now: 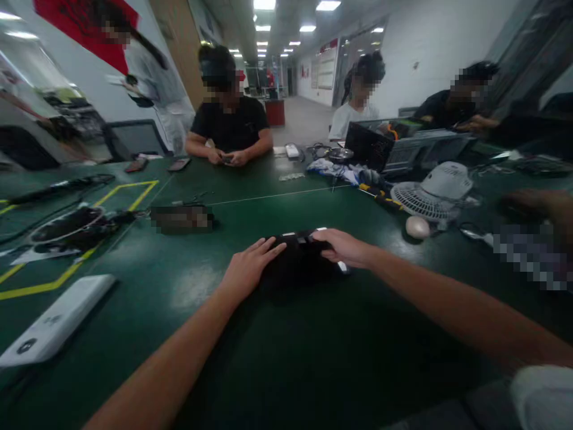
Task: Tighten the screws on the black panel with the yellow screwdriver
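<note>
Handling of the black box [293, 266] on the green table [147, 310] appeared unfinished: the left hand [251, 263] rested on it with fingers extended, the right hand [344, 247] curled at its edge, closure indeterminable.

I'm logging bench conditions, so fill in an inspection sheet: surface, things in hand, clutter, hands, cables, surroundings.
Surface: green table, yellow tape on its left.
Things in hand: dark object on the table; details too dark to tell.
Clutter: long white box at left; pale fan at right.
Hands: left hand touches the object's left side; right hand its right.
Cables: dark tangle at left, apparently cables.
Surroundings: people seated across; red banner behind.
</note>
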The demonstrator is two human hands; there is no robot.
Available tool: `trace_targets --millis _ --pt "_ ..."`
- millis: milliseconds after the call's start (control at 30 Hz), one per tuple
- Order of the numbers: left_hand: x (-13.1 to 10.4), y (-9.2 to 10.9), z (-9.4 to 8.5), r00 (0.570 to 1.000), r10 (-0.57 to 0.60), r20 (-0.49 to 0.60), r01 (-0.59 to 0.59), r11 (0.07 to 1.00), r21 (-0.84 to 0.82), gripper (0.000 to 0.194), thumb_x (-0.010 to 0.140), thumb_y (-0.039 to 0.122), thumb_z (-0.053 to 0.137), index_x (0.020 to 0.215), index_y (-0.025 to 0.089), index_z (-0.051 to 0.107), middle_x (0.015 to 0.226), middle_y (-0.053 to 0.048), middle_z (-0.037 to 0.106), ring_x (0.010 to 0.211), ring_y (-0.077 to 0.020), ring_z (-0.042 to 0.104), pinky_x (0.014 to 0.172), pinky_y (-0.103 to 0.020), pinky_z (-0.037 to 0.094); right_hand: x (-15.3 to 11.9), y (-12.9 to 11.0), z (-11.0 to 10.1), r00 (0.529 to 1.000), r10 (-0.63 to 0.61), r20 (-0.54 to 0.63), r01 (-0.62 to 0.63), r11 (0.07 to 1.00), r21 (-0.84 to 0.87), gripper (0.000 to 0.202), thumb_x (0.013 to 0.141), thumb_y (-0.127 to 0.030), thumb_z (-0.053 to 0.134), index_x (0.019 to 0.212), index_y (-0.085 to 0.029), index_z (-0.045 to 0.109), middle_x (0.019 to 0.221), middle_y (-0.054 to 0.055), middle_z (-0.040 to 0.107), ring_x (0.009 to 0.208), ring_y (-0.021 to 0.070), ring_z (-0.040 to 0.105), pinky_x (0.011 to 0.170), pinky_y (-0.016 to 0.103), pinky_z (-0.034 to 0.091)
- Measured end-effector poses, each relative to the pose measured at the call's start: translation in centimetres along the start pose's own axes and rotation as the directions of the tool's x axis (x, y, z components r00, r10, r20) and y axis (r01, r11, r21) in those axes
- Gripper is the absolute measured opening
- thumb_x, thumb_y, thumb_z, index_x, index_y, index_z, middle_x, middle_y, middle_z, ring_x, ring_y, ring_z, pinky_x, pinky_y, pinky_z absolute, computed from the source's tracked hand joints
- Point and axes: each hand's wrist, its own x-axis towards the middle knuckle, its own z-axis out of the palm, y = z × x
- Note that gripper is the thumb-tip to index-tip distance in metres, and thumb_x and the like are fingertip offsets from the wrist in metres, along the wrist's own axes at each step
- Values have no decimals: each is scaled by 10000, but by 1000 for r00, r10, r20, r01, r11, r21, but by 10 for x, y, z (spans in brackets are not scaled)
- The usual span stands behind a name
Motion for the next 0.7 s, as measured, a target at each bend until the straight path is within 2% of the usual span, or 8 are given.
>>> trace_targets --millis 200,300,367,433,500,533,633,700 --pt "0 -1 0 1000 -7 -17 7 1000 -13 727 1038 72 498 1680 414 491 1745 -36 496 1572 -308 524 1135 -507 600 -9 13 1 999 -31 -17 31 1000 -2 222 984 -443 597 1007 -223 616 560 -112 333 486 102 230 479 249 141" --pt "0 -1 -1 1000 -10 -12 10 1000 -7 722 1043 70 484 1681 408 490 1742 -41 500 1571 -312 523 1139 -516 596 -15 16 -2 998 -64 3 64 997 -36 257 1031 -442 558 1023 -214 676 600 -76 401 508 114 327 486 240 231" --pt "1 -1 -2 1000 -17 -14 17 1000 -4 718 1049 71 475 1681 411 489 1736 -41 507 1574 -314 520 1130 -523 602 -18 15 -2 997 -78 -26 76 995 -69 234 1041 -395 571 996 -214 713 700 -19 531 620 135 498 559 240 380" --pt "1 -1 -1 999 -30 -19 30 1000 -3 714 1052 78 472 1678 421 492 1733 -39 512 1571 -320 524 1104 -530 620 -19 12 1 995 -63 -76 58 996 -72 190 1030 -342 616 952 -218 736 901 44 665 860 167 641 740 272 511" --pt "2 -1 0 999 -37 -21 37 999 -3 712 1054 82 470 1676 429 493 1733 -37 512 1565 -325 531 1083 -534 633 -18 8 6 994 -41 -101 36 998 -52 167 1019 -310 648 921 -216 746 1075 75 714 1045 189 667 891 304 535" --pt "2 -2 0 999 -37 -22 37 999 -3 714 1054 82 468 1676 431 491 1734 -36 510 1563 -325 531 1083 -535 634 -17 6 9 994 -34 -102 30 999 -44 170 1021 -307 653 916 -212 747 1095 79 717 1062 192 664 908 308 532" --pt "2 -2 1 999 -27 -30 27 1000 -1 716 1056 81 463 1679 434 486 1734 -31 509 1568 -320 524 1105 -537 623 -14 0 16 992 -20 -127 16 999 -29 178 1024 -322 669 923 -192 738 939 53 665 862 156 613 745 256 502" --pt "2 -3 2 999 -26 -33 26 1000 0 707 1059 84 464 1674 432 494 1730 -30 514 1570 -315 523 1111 -531 619 -13 -2 16 991 19 -136 -17 1000 16 160 1007 -340 697 972 -187 723 826 9 592 685 116 499 570 209 394"
